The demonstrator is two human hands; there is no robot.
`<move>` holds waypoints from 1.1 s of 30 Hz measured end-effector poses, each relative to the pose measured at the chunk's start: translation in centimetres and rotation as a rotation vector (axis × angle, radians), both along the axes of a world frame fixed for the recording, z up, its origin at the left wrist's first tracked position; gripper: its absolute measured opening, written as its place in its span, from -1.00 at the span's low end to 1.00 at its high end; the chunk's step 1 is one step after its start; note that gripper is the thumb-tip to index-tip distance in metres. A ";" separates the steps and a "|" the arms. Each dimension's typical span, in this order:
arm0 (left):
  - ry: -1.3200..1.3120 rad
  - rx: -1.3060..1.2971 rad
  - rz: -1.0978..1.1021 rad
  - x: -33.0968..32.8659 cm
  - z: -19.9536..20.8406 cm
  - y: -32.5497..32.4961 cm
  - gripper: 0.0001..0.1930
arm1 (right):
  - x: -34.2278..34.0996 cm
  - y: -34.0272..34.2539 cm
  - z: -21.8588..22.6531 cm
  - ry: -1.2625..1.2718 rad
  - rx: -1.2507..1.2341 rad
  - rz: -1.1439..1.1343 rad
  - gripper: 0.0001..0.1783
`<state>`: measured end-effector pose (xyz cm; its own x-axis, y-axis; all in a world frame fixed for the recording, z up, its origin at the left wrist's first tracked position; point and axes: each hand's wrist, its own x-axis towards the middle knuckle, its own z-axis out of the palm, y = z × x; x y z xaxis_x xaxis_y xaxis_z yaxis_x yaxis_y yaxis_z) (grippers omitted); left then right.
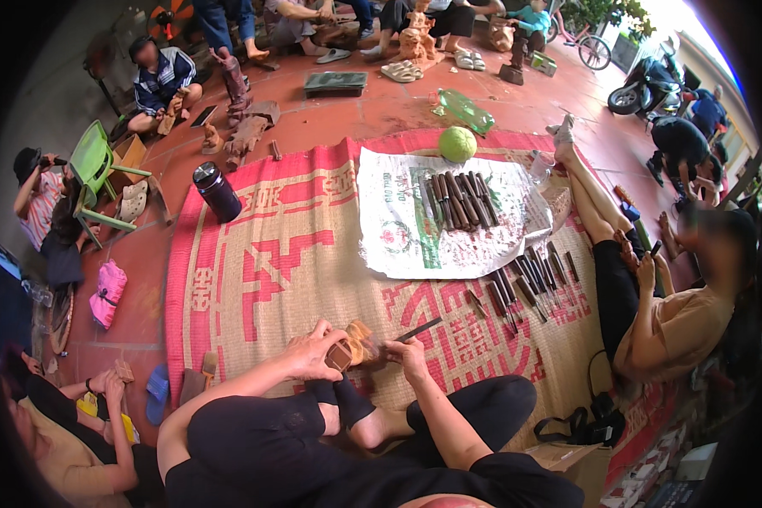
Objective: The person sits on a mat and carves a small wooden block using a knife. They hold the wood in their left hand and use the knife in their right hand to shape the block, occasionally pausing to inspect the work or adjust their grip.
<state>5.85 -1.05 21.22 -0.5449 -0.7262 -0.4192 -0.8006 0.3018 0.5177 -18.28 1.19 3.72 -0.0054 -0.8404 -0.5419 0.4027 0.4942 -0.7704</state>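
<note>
My left hand (320, 349) is clamped on the wooden carving (361, 340), above the mat (220, 317)'s near side; my right hand (411, 357) grips a dark carving tool (423, 328). Shape seems begun; what remains, I cannot tell.

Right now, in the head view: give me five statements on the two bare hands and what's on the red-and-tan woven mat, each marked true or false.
1. The left hand holds a carved light-brown wooden piece. True.
2. The right hand is empty. False: it grips a slim dark stick-like tool.
3. A round yellow-green ball-shaped object sits at the far edge of the white printed sheet. True.
4. The black cylindrical flask is right of that sheet. False: it is left of it.
5. The loose dark-handled tools all lie on the sheet. False: others lie directly on the woven mat.
</note>
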 end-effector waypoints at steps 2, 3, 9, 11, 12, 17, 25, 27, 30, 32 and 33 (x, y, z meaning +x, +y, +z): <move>-0.019 0.025 0.017 0.1 0.1 0.1 -0.17 | 0.1 0.2 0.4 -0.058 0.062 -0.093 -0.83; -0.018 0.016 0.022 0.4 -0.1 0.2 -0.17 | 0.3 0.2 0.6 -0.089 0.061 -0.101 -0.84; -0.004 0.015 0.043 0.3 -0.1 0.2 -0.17 | 0.2 0.0 0.8 -0.042 0.004 -0.027 -0.86; -0.001 0.008 0.028 0.1 -0.3 -0.2 -0.17 | 0.1 0.0 0.3 -0.026 -0.001 -0.007 -0.87; -0.005 0.007 0.024 0.1 -0.5 -0.1 -0.17 | -0.1 0.2 0.1 -0.042 0.017 -0.048 -0.88; -0.003 -0.003 0.037 0.7 -0.5 0.1 -0.17 | -0.3 0.2 1.1 -0.098 0.069 -0.149 -0.90; -0.032 0.033 0.046 0.2 0.0 -0.1 -0.17 | -0.2 0.4 1.8 -0.048 0.044 0.025 -0.88; -0.011 0.029 0.055 0.4 -0.3 0.0 -0.17 | -0.2 0.5 1.8 -0.127 0.041 -0.029 -0.88; 0.016 0.017 0.074 0.6 -0.7 0.1 -0.18 | 0.1 0.6 1.4 -0.134 0.031 -0.080 -0.86; 0.009 0.028 0.077 0.4 -0.4 0.0 -0.18 | 0.1 0.6 0.5 -0.067 0.026 -0.019 -0.85; 0.016 0.022 0.073 0.4 -0.5 -0.1 -0.19 | 0.0 0.5 0.1 -0.033 0.024 0.010 -0.84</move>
<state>6.23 -1.16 20.67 -0.4976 -0.7550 -0.4270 -0.8115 0.2314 0.5366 -18.26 1.69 3.83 0.0211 -0.8271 -0.5617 0.4227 0.5165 -0.7447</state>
